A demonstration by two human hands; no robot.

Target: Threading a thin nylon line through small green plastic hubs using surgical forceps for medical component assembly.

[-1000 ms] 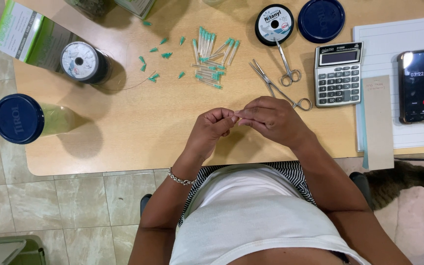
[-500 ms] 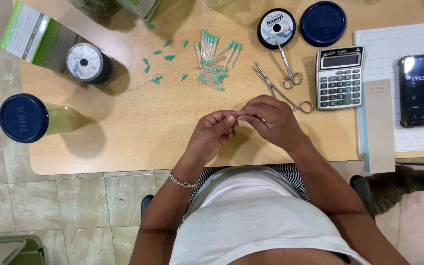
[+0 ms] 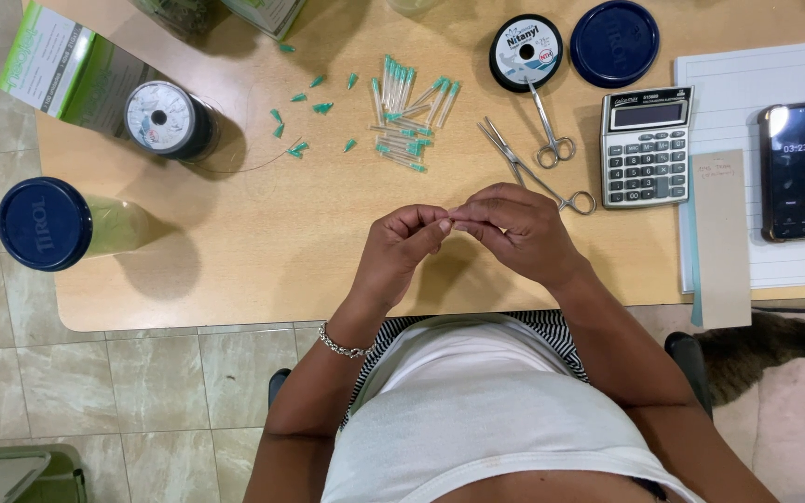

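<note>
My left hand [image 3: 401, 250] and my right hand [image 3: 514, 228] meet fingertip to fingertip just above the wooden table [image 3: 253, 251], pinching something small and thin that the fingers hide. A thin line runs from a black spool of line [image 3: 168, 118] at the left toward the middle of the table. Beyond my hands lies a heap of needles with green hubs [image 3: 408, 110], with several loose green caps [image 3: 302, 114] to its left. Open scissors [image 3: 531, 170] lie just past my right hand.
A second spool [image 3: 525, 50] and a blue lid [image 3: 615, 43] sit at the back. A calculator [image 3: 646, 145], lined paper [image 3: 747, 112], a phone [image 3: 801, 169] and a card strip [image 3: 721, 237] are right. A blue-lidded jar [image 3: 58, 224] and green box [image 3: 62, 70] are left. A cat [image 3: 761, 345] lies on the floor.
My two hands stay together at the same spot; the fingers have shifted slightly while working the small item. Nothing else on the table has moved.
</note>
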